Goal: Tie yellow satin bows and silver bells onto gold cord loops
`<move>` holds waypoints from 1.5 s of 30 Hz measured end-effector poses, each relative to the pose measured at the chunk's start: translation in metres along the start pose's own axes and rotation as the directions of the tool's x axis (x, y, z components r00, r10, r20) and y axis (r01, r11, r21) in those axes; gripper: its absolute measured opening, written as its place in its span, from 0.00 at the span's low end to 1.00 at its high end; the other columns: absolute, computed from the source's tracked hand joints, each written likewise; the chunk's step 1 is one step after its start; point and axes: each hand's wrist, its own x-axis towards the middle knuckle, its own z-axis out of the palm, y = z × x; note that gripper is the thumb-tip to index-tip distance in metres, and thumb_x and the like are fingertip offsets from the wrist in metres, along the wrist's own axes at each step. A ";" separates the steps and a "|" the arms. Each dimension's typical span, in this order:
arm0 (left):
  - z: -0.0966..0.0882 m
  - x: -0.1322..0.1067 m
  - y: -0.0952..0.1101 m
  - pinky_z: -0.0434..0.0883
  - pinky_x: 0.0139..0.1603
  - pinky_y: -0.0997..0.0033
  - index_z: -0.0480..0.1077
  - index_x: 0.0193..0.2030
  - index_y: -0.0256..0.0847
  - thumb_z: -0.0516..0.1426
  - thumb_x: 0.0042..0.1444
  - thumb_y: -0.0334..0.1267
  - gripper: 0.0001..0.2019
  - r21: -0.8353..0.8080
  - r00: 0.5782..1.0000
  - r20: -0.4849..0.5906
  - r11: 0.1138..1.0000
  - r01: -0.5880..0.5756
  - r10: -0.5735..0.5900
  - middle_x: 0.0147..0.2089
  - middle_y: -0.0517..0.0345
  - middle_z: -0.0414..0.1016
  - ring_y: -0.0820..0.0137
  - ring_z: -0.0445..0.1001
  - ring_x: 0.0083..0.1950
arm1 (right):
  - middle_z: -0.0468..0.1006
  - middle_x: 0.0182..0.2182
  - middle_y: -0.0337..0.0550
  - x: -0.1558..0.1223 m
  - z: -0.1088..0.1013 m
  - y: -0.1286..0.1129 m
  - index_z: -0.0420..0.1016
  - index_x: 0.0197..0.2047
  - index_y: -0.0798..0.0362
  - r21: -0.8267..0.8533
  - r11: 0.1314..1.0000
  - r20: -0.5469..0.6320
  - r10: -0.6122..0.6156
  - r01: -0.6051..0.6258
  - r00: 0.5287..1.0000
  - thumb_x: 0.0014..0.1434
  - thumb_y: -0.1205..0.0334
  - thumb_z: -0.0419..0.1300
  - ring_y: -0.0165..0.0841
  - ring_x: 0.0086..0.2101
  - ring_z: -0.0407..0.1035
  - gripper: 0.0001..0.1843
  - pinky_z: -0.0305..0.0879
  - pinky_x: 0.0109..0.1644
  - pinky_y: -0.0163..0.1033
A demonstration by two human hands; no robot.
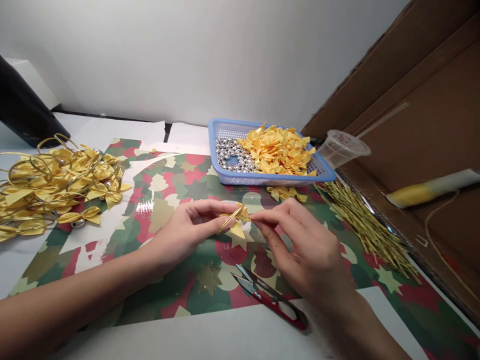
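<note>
Above the patterned paper, my left hand (189,225) pinches a yellow ribbon bow (237,230) between thumb and fingers. A loop of gold cord (229,221) runs across the bow by the left fingertips. From the other side, my right hand (305,245) has thumb and index finger closed at the bow's right end, on what looks like a thin end of the gold cord. The fingers hide part of the bow. Below the hands lies a pair of thread snips (272,298), blades pointing up and left.
A blue basket (215,127) with silver bells (234,156) and yellow bows (279,150) stands behind. Finished-looking corded bows (63,182) pile up on the left. Gold cord lengths (371,230), a plastic cup (341,147) and cardboard (423,95) are right. A dark cylinder (26,107) stands far left.
</note>
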 end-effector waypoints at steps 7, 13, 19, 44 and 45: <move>0.003 -0.001 0.002 0.74 0.46 0.70 0.79 0.37 0.43 0.63 0.52 0.36 0.06 0.030 1.000 -0.002 0.999 -0.018 0.018 0.43 0.55 0.81 0.67 0.77 0.44 | 0.63 0.27 0.39 0.000 0.001 -0.001 0.71 0.40 0.54 -0.001 1.000 0.027 -0.011 0.011 1.000 0.62 0.76 0.51 0.30 0.27 0.63 0.11 0.63 0.31 0.34; 0.001 -0.002 0.001 0.73 0.48 0.72 0.79 0.37 0.44 0.63 0.52 0.36 0.06 0.006 1.000 0.004 1.000 -0.002 0.002 0.45 0.56 0.80 0.67 0.77 0.45 | 0.64 0.28 0.39 0.000 0.001 -0.001 0.70 0.40 0.53 0.059 0.998 0.028 0.021 -0.022 0.999 0.62 0.75 0.52 0.30 0.28 0.64 0.10 0.64 0.31 0.35; -0.001 -0.001 0.000 0.72 0.50 0.71 0.79 0.39 0.46 0.65 0.50 0.40 0.08 0.002 0.999 0.016 1.000 0.030 -0.030 0.46 0.56 0.80 0.65 0.76 0.48 | 0.65 0.27 0.38 0.002 0.001 -0.001 0.70 0.38 0.53 0.096 0.994 0.005 0.051 -0.051 0.999 0.61 0.76 0.53 0.29 0.27 0.65 0.09 0.63 0.30 0.34; -0.001 0.000 0.002 0.70 0.44 0.72 0.78 0.38 0.44 0.66 0.46 0.37 0.10 -0.170 0.993 0.094 0.981 0.088 -0.073 0.39 0.58 0.79 0.71 0.74 0.40 | 0.73 0.28 0.38 0.003 0.006 -0.003 0.74 0.37 0.51 0.243 0.964 -0.038 0.122 -0.109 0.992 0.59 0.74 0.56 0.30 0.28 0.69 0.09 0.67 0.32 0.35; -0.001 0.001 0.003 0.70 0.43 0.72 0.77 0.39 0.43 0.67 0.46 0.37 0.11 -0.186 0.995 0.078 0.979 0.082 -0.068 0.37 0.58 0.78 0.72 0.73 0.38 | 0.74 0.28 0.38 0.002 0.006 -0.002 0.74 0.37 0.51 0.263 0.954 -0.026 0.155 -0.143 0.988 0.59 0.73 0.58 0.30 0.29 0.70 0.08 0.68 0.33 0.35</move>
